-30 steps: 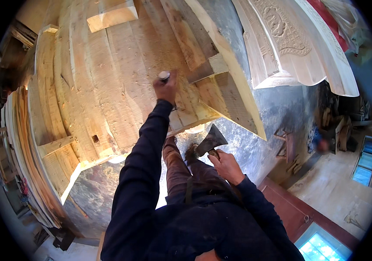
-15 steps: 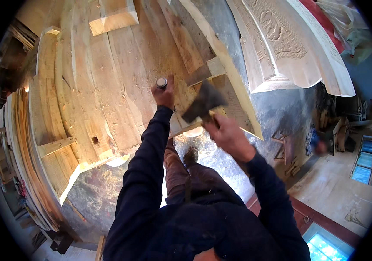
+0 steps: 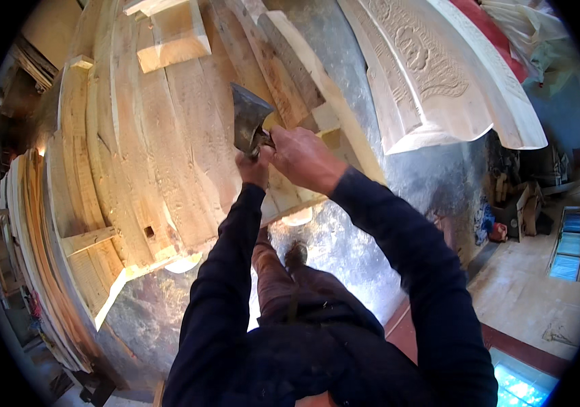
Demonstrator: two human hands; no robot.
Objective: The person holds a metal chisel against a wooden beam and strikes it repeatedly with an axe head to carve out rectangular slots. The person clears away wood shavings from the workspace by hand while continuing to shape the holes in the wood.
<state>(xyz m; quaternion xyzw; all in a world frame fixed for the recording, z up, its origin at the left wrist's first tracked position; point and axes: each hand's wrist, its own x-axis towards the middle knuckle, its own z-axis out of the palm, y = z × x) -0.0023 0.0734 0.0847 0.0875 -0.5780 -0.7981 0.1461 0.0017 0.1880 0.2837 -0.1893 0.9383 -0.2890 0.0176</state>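
Observation:
A dark, broad-bladed hatchet (image 3: 248, 117) is over the near part of a large wooden plank panel (image 3: 188, 149). My right hand (image 3: 307, 156) is closed round its handle. Directly below the hatchet head, my left hand (image 3: 254, 169) is closed round an upright chisel, whose pale, metal-ringed handle end shows only in the earlier view. The hatchet now covers that end, and the chisel's blade is hidden. Both hands are close together, near the panel's front edge.
A squared wood block (image 3: 174, 51) sits on the panel's far part. A small square hole (image 3: 149, 232) pierces it at the near left. Stacked boards (image 3: 39, 264) stand at left. A carved pale wooden piece (image 3: 432, 74) lies at right, and a window (image 3: 578, 244) shows beyond.
My right hand has swung the hatchet left and forward, from beside my left hand to over the chisel's end. My left hand has stayed nearly in place, while the view has shifted slightly.

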